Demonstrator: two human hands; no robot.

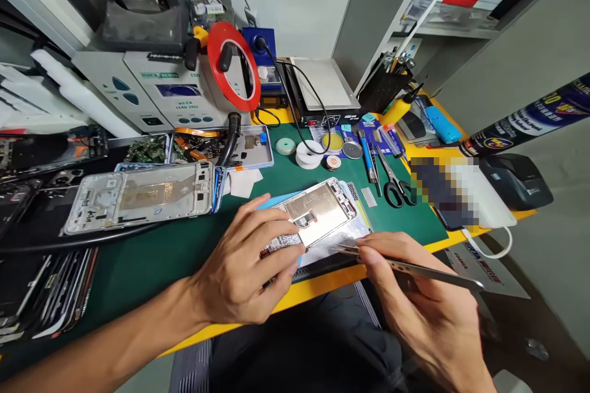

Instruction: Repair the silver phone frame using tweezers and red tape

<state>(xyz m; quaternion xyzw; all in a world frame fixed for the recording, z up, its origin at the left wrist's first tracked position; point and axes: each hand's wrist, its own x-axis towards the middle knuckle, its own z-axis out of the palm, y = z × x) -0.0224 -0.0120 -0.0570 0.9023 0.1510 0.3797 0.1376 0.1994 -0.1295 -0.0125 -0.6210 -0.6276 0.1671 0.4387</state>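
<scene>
An opened phone frame [320, 212] with bare metal inside lies on the green mat [184, 245] near the front edge. My left hand [244, 264] rests on its near end, fingers pressed down on the frame to hold it. My right hand [424, 307] pinches metal tweezers [405, 265], whose tips point left at the frame's lower right corner. A white sheet lies under the phone.
A second stripped phone frame [142, 193] lies to the left, with stacked phone parts [46, 295] beyond. Scissors [394, 184], screwdrivers, tape rolls [308, 153] and a heating plate [322, 86] sit behind. A red tape ring [230, 67] hangs on the soldering station [157, 92]. A blurred item lies at right.
</scene>
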